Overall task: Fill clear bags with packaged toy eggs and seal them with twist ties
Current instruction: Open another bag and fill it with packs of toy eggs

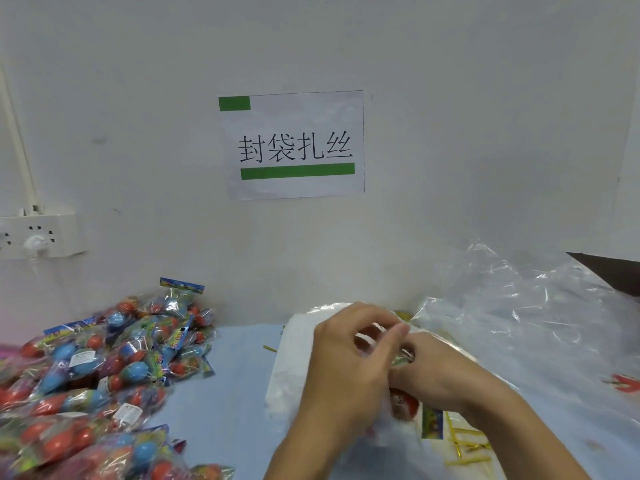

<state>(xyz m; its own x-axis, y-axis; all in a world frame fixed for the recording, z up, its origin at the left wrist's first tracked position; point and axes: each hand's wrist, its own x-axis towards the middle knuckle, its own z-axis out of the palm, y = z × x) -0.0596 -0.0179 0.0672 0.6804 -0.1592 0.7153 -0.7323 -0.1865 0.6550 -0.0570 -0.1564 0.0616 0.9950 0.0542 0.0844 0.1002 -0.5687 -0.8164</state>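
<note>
Gold twist ties [465,445] lie nearest, beside the right forearm. Both hands work the gathered neck of the clear bag [403,355]: the left hand [349,358] pinches it from above, the right hand [436,372] curls round it below. A red egg [405,405] shows inside. Advice: hold the neck tight, wind the tie close. Packaged eggs [97,379] are heaped far left.

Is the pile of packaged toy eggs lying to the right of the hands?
No, the pile of packaged toy eggs lies left of both hands.

left hand [349,362], right hand [440,372], pinching bag neck [401,355]
</note>
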